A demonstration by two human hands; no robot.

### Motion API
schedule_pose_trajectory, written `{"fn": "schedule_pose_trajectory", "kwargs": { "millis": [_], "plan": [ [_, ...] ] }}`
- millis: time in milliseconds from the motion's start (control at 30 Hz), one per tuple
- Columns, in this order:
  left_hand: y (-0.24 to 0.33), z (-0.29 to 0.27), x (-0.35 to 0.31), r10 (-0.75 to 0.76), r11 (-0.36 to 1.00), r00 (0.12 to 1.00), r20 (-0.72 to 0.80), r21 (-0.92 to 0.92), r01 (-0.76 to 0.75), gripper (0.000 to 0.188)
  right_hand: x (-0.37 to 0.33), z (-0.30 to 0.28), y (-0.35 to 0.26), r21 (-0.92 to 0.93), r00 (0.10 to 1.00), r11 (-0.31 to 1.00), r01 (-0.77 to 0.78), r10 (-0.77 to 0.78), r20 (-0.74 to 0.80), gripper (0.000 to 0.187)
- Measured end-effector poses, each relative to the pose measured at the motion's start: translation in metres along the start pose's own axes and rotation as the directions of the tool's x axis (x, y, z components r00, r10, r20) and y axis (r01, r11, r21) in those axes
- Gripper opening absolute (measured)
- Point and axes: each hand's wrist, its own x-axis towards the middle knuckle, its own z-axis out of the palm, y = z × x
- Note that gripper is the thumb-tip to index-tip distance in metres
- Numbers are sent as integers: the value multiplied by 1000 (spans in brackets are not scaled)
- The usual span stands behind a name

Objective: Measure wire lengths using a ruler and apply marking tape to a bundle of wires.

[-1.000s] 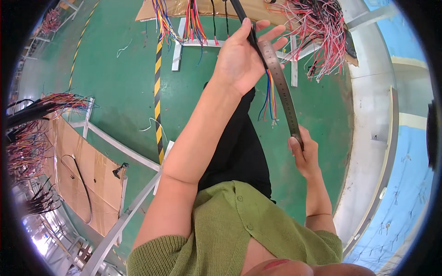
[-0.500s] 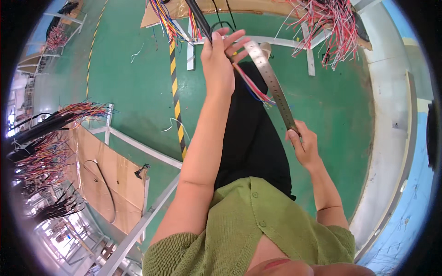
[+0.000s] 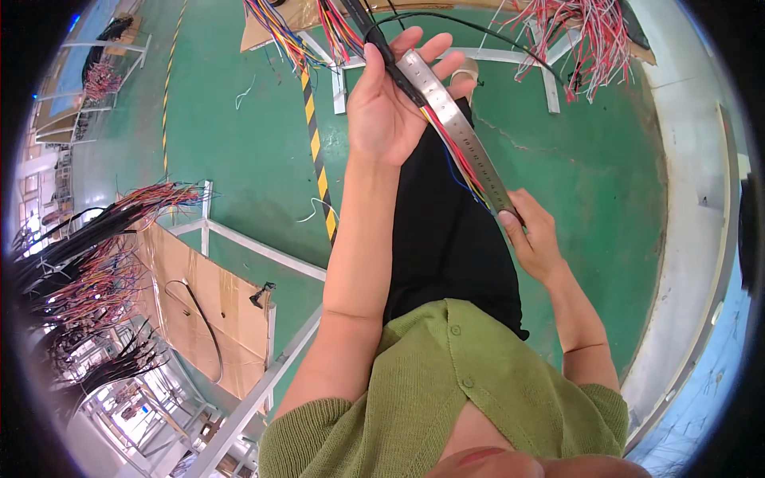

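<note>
My left hand (image 3: pixel 381 119) is palm up, fingers stretched out and apart. Across its palm and fingers lies a black-sleeved cable (image 3: pixel 406 82), the thumb at its side. Red, yellow and blue wires (image 3: pixel 456 150) come out of the sleeve's lower end and slant toward my right hand (image 3: pixel 532 235). That hand is closed on the lower end of a steel ruler (image 3: pixel 470 142), thumb on top. The ruler runs alongside the sleeve end and the wires, its far end over my left fingers. Whether the wire tips touch my right fingers, I cannot tell.
Wire bundles hang at the far edge, red and white ones (image 3: pixel 578 48) at the right. At left, a cardboard-covered rack (image 3: pixel 231 327) stands near black harnesses with loose wires (image 3: pixel 96 231). Yellow-black tape (image 3: pixel 315 151) crosses the green floor; a white wall base (image 3: pixel 677 199) runs at right.
The ruler has come in against the wires and cable sleeve, its far end now over my left fingers. My left palm has turned upward, and the wires are straighter along the ruler.
</note>
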Motion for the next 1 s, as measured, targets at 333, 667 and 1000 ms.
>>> {"fn": "schedule_pose_trajectory", "kwargs": {
  "millis": [333,667,1000],
  "plan": [
    [-8,0,3,-6,1000,994,109,-27,9,51,4,2,-2,14,998,999,50,-50,-46,23],
    [-7,10,3,16,1000,999,43,-20,-15,46,6,3,0,37,999,999,28,-27,-35,22],
    [-4,1,5,60,997,998,25,-44,-58,43,14,6,0,38,1000,999,15,-14,-21,22]
  ]
}}
